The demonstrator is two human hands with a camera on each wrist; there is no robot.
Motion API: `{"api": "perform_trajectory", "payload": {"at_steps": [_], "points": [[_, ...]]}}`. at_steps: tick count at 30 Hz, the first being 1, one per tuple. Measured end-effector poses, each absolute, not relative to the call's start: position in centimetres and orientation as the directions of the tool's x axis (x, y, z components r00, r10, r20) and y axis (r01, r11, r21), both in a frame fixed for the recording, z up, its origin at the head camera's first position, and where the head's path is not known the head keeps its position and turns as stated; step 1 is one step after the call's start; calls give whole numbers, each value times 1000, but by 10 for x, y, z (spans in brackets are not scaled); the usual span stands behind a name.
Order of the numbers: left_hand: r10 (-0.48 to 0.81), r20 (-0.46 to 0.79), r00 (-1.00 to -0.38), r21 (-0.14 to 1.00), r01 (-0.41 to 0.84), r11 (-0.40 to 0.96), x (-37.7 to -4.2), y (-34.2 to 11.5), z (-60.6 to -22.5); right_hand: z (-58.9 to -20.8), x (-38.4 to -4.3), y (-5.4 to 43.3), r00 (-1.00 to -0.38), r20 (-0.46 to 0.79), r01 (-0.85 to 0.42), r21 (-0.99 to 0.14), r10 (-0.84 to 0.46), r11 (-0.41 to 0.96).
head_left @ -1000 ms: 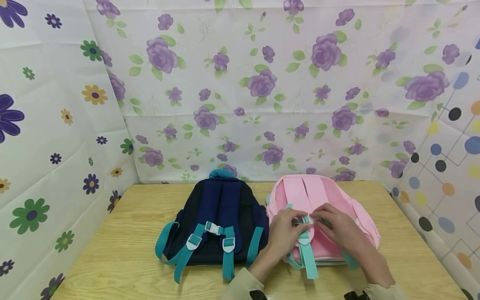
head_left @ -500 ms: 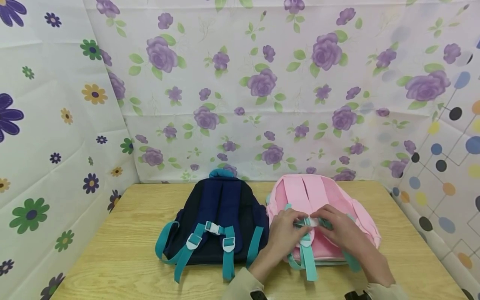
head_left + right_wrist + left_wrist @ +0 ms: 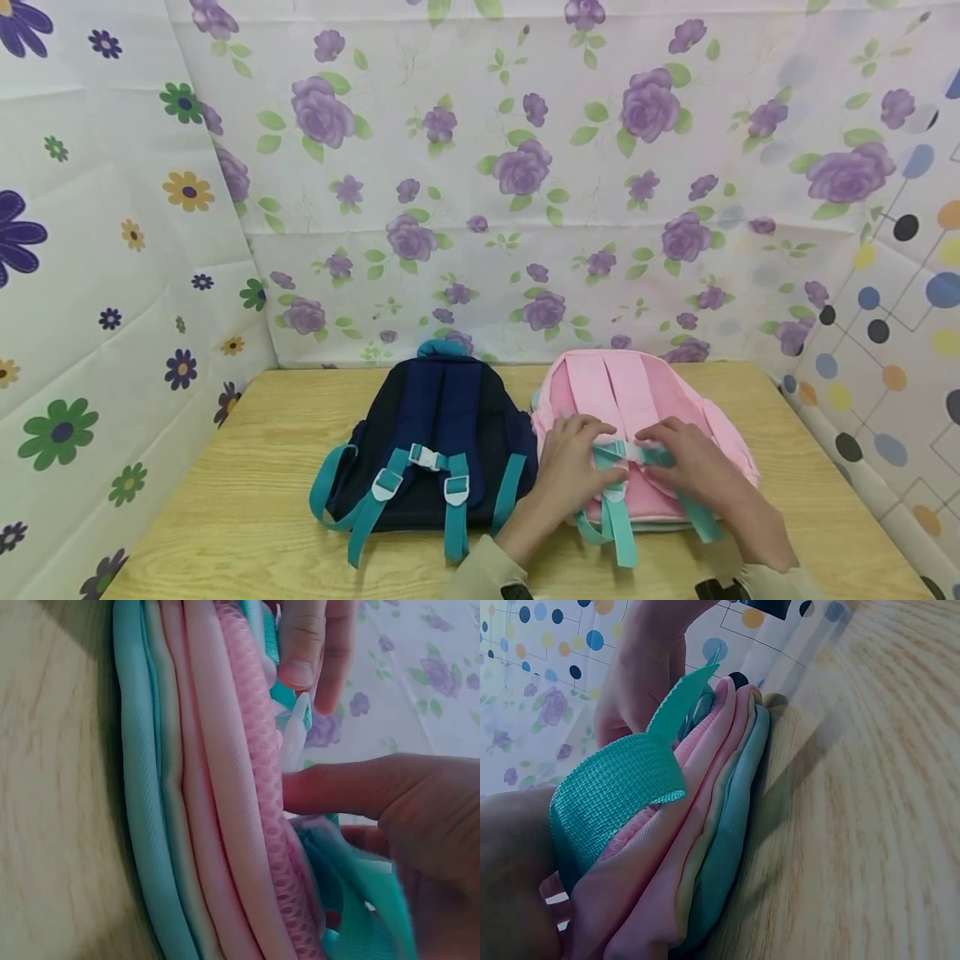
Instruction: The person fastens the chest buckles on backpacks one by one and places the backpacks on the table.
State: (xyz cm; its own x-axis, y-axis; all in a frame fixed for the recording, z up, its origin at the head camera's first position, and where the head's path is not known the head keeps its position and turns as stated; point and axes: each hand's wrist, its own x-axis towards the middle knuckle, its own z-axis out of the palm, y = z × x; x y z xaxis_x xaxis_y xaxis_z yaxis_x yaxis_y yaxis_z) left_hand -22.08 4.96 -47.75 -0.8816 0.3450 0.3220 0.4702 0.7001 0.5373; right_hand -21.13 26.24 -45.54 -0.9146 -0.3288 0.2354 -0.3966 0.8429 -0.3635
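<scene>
The pink backpack (image 3: 600, 379) lies on its front, straps up. Across its straps runs a teal chest strap with a white buckle (image 3: 632, 452), its two halves joined. My left hand (image 3: 566, 462) is at the buckle's left, thumb and fingers apart with the teal webbing (image 3: 609, 452) showing between them. To the right, my right hand (image 3: 693, 462) stands the same way, fingertips at the strap. In the right wrist view my right thumb (image 3: 337, 787) stretches straight beside the white buckle (image 3: 296, 739). Teal strap ends (image 3: 621, 537) hang over the bag's lower edge.
A navy backpack (image 3: 423, 408) with teal straps and a joined white buckle (image 3: 425, 457) lies to the left of the pink one. Both are on a wooden table (image 3: 247, 483), with flowered cloth (image 3: 465, 275) hanging behind.
The fingers of both hands have spread apart from the buckle, and the right hand has shifted slightly right. The joined buckle and chest strap now show plainly between the hands.
</scene>
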Motion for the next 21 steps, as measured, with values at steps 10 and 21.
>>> {"api": "perform_trajectory", "payload": {"at_steps": [10, 21], "points": [[308, 262, -915, 595, 404, 695, -220, 48, -476, -453, -212, 272, -954, 167, -297, -390, -251, 872], [323, 345, -881, 543, 468, 697, -221, 41, -474, -449, -210, 285, -949, 184, -312, -425, -256, 850]]}}
